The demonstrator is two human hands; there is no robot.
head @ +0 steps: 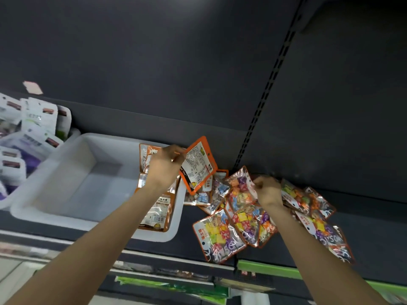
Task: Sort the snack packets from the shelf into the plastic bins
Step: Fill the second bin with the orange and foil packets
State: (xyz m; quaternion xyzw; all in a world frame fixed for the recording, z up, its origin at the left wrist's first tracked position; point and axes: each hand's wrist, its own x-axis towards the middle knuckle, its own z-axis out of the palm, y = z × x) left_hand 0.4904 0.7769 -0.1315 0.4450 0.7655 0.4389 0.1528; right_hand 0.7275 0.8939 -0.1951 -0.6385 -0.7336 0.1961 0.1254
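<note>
I am pinching an orange packet (198,165) in my left hand (164,166), its long axis tilted, just beyond the right rim of the grey bin (66,172), which is lying to its left. My right hand (266,190) is gripping a candy packet (241,190) in the pile on the shelf (363,227).

I have one view only, from the camera on the person's head. It looks forward and down along both forearms onto a dark shelf (220,245), close enough that the hands sit mid-frame. The wide lens bends the shelf edge and back panel (176,62). A white bin (66,172) sits left, loose packets (222,234) right.
</note>
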